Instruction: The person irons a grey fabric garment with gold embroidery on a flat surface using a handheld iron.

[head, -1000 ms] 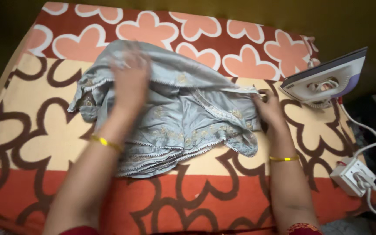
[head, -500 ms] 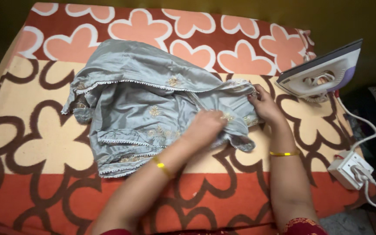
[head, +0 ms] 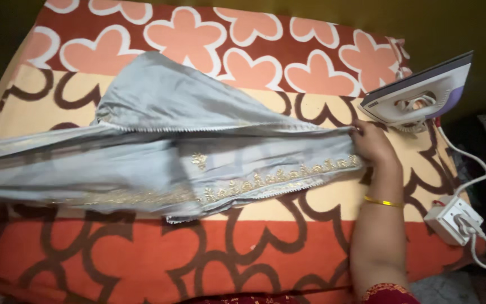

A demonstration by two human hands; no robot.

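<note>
Gripping one grey garment (head: 198,152), right hand (head: 371,143)

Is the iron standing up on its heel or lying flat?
Standing up: the iron rests on its heel on the bedsheet, soleplate tilted off the surface.

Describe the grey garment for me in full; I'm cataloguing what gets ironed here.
The grey garment looks like thin, slightly shiny cloth with gold embroidery along one edge, a small gold motif near the middle, and pale trim on its hems. It is stretched out sideways across the flower-patterned sheet, its left end running out of view, an upper fold raised. The right hand holds its right end. The left hand is not in view.
</note>
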